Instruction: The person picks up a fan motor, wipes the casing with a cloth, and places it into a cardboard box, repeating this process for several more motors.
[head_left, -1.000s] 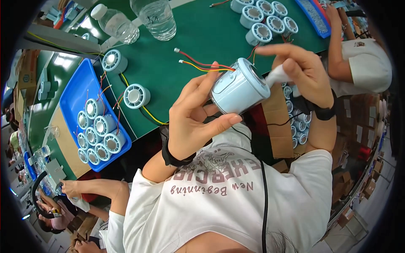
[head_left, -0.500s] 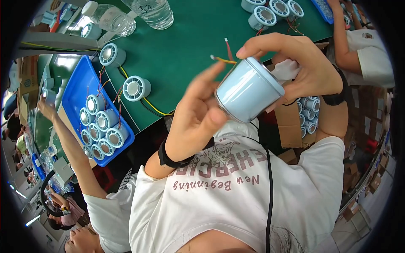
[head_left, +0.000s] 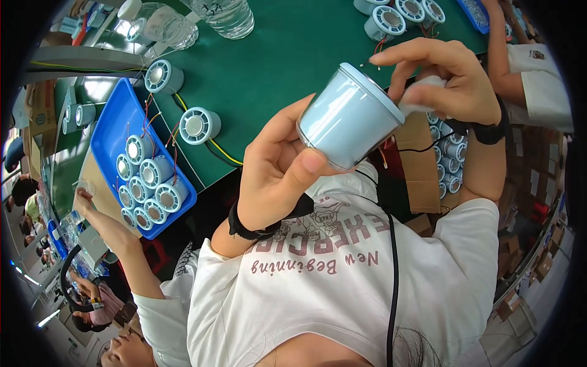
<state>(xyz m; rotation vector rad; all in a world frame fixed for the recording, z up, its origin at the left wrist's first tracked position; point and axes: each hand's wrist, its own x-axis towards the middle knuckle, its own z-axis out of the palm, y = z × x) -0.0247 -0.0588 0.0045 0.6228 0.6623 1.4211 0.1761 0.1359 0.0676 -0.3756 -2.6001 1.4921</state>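
A glossy light-blue cylindrical housing [head_left: 351, 119] is held tilted above the near edge of the green table. My left hand [head_left: 270, 174] grips its lower left side, the thumb in front and the fingers partly hidden behind it. Just beyond the rim at the upper right, my right hand [head_left: 458, 85] pinches a crumpled white cloth [head_left: 424, 96], with its index finger stretched toward the housing. Thin wires with a small connector [head_left: 384, 160] show below the housing's right side.
To the left, a blue tray [head_left: 110, 131] carries several similar housings with wires. Two more [head_left: 199, 125] stand on the green table [head_left: 287, 55] beside it. Clear plastic bottles [head_left: 165, 25] lie at the back. At right is a cardboard box [head_left: 419, 180] of housings. Co-workers' arms [head_left: 116, 232] flank the table.
My right hand has come away from the housing toward the upper right, still with the white cloth. My left hand has closed round the housing, which has shifted slightly left.
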